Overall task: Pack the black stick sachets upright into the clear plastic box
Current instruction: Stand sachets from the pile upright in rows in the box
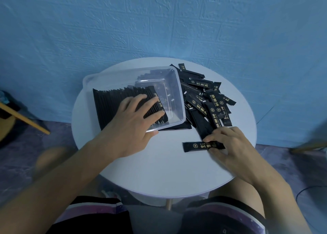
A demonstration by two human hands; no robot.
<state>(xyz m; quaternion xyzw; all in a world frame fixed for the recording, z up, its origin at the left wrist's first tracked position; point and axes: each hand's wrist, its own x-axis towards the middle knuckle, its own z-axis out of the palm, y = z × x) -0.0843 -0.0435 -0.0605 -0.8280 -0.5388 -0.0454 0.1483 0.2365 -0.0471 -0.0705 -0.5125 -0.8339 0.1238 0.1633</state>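
Note:
A clear plastic box (174, 85) lies tilted on the round white table (159, 171), its right side propped on loose sachets. A row of black stick sachets (109, 104) stands packed in its left part. My left hand (134, 120) reaches into the box, fingers straight and pressing on the packed row, thumb at the near rim. A heap of loose black sachets (208, 101) lies to the right of the box. My right hand (230, 145) sits at the heap's near end, fingers curled around one sachet (198, 146) that lies flat on the table.
A blue textured wall stands behind the table. A wooden leg (24, 120) slants at the left, and another piece of furniture (309, 145) shows at the right edge. My knees are under the table's near edge.

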